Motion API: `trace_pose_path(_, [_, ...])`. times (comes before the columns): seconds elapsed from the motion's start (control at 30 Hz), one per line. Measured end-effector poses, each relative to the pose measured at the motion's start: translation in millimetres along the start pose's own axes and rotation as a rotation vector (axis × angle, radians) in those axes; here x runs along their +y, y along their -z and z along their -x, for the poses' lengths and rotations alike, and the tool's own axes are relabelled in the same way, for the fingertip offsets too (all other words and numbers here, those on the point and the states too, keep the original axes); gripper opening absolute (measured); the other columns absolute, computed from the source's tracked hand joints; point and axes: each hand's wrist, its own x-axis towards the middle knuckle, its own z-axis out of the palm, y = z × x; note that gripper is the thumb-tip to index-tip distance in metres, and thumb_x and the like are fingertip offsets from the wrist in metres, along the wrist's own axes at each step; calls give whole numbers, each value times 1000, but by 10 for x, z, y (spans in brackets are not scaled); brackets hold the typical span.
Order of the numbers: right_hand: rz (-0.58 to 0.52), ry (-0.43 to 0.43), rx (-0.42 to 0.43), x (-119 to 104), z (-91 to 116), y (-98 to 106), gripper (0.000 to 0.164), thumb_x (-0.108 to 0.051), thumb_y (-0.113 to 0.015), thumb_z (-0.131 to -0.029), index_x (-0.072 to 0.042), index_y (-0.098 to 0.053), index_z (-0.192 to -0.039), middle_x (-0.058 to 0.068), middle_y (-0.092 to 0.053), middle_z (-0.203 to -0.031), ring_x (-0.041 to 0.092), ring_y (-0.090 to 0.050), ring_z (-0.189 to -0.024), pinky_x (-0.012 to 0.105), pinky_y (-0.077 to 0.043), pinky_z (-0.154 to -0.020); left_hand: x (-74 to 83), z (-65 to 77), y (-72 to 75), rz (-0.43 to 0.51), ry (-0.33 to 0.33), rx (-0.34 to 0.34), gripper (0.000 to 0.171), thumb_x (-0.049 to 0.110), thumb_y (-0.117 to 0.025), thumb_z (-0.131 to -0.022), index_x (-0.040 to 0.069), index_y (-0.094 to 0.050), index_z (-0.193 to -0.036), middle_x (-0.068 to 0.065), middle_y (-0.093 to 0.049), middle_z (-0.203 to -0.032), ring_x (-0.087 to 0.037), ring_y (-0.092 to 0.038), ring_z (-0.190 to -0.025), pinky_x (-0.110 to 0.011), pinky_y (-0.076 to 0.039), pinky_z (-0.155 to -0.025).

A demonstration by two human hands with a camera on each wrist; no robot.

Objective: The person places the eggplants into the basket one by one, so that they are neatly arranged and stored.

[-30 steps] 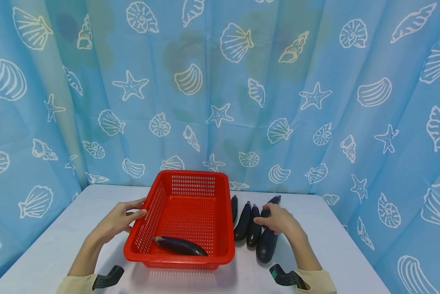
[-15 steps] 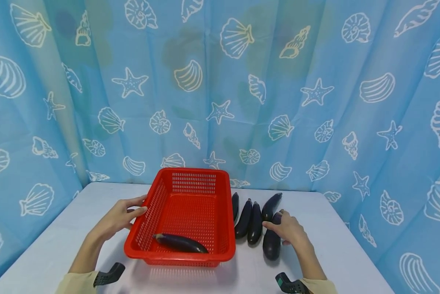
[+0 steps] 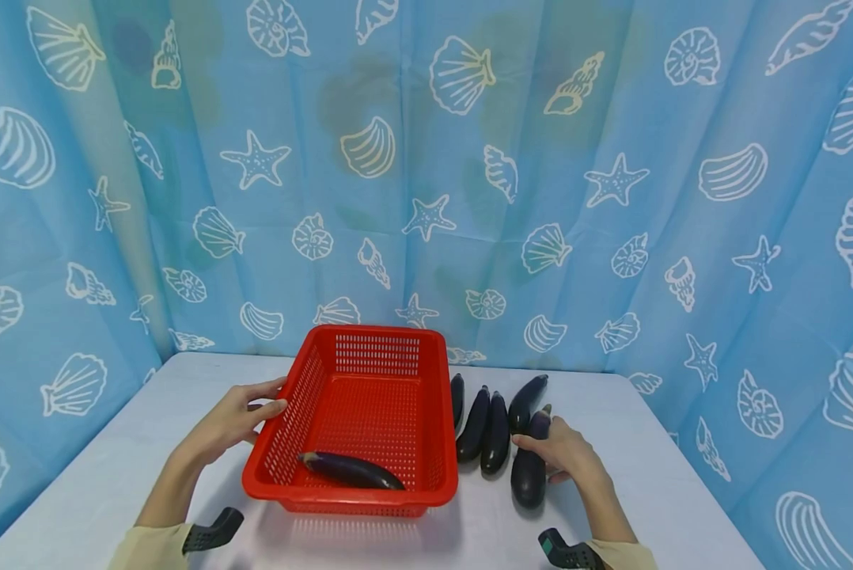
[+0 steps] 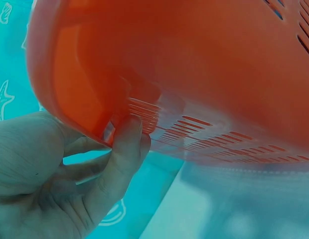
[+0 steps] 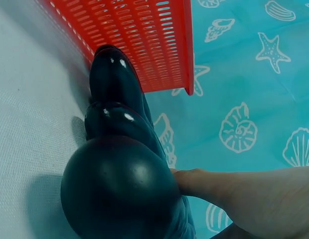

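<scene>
My left hand (image 3: 227, 419) holds the left side of the red plastic basket (image 3: 437, 500). In the left wrist view its thumb (image 4: 125, 144) presses against the wall below the rim. One dark purple eggplant (image 3: 351, 470) lies inside the basket near its front wall. To the right of the basket my right hand (image 3: 569, 451) grips a thick eggplant (image 3: 528, 479), thumb on one side and fingers on the other. That eggplant's rounded end (image 5: 119, 184) fills the foreground of the right wrist view. Its stem end points away, towards the back.
Between the basket and the right hand several more eggplants (image 3: 496, 435) lie side by side. Another eggplant (image 3: 526, 402) rests just behind the gripped one. All stand on a white-covered table (image 3: 640, 459), with a blue shell-print curtain (image 3: 426, 182) along its back and sides.
My right hand has moved right and towards me, off the rear eggplant and onto the thick one, which has shifted right and straightened. The left hand and basket have stayed in place.
</scene>
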Motion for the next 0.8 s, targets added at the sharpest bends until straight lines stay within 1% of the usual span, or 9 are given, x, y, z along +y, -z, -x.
trace_pose_path(0.07, [-21, -5, -12, 3, -1, -3, 87, -44, -67, -89, 21, -33, -137, 37, -57, -114, 27, -66, -75, 36, -60, -56, 2, 6, -3, 0, 1, 9, 65, 28, -63, -96, 7, -36, -151, -26, -56, -136, -32, -67, -108, -39, -62, -69])
trace_pose_path(0.13, [-40, -9, -20, 5, -2, -8, 85, -44, -67, -89, 21, -35, -134, 35, -59, -111, 26, -66, -72, 36, -60, -56, 3, 14, -7, -6, -11, 7, 66, 28, -63, -96, 6, -35, -152, -26, -56, -137, -33, -67, -109, -39, -62, -69])
trace_pose_path(0.3, [-37, -14, -31, 19, -11, -22, 79, -43, -65, -90, 22, -41, -128, 29, -61, -100, 24, -66, -67, 35, -60, -56, 7, 21, -10, -8, -15, 7, 66, 28, -62, -96, 6, -35, -152, -26, -55, -137, -35, -66, -110, -39, -62, -70])
trace_pose_path(0.37, [-36, -14, -33, 25, -19, -26, 77, -43, -64, -91, 22, -42, -125, 27, -61, -97, 24, -66, -66, 35, -60, -56, 10, 21, -7, -8, -6, 12, 65, 28, -63, -96, 7, -35, -152, -26, -55, -138, -35, -66, -111, -39, -62, -70])
trace_pose_path(0.47, [-50, -28, -40, 35, -26, -31, 76, -42, -64, -90, 21, -42, -125, 27, -61, -97, 24, -66, -67, 35, -60, -56, 10, 19, -4, -10, 0, 14, 65, 27, -62, -96, 7, -36, -152, -26, -55, -138, -35, -65, -111, -39, -62, -70])
trace_pose_path(0.6, [-55, -33, -44, 37, -35, -31, 76, -42, -65, -90, 21, -42, -126, 26, -61, -94, 24, -66, -68, 35, -60, -57, 11, 22, -2, -5, -15, 0, 65, 27, -61, -97, 5, -35, -151, -27, -56, -136, -35, -66, -110, -39, -62, -69])
trace_pose_path(0.7, [-56, -18, -41, 38, -40, -28, 74, -41, -65, -90, 21, -43, -125, 25, -61, -93, 24, -66, -67, 35, -60, -56, 15, 27, -1, 2, -31, -12, 65, 26, -61, -97, 3, -34, -151, -28, -56, -136, -36, -66, -110, -39, -62, -69])
trace_pose_path(0.8, [-59, -6, -42, 42, -36, -23, 73, -40, -66, -90, 21, -44, -124, 24, -62, -92, 23, -66, -65, 35, -60, -56, 18, 30, -3, 6, -33, -11, 65, 27, -61, -97, 3, -34, -151, -28, -56, -135, -36, -66, -109, -39, -62, -68])
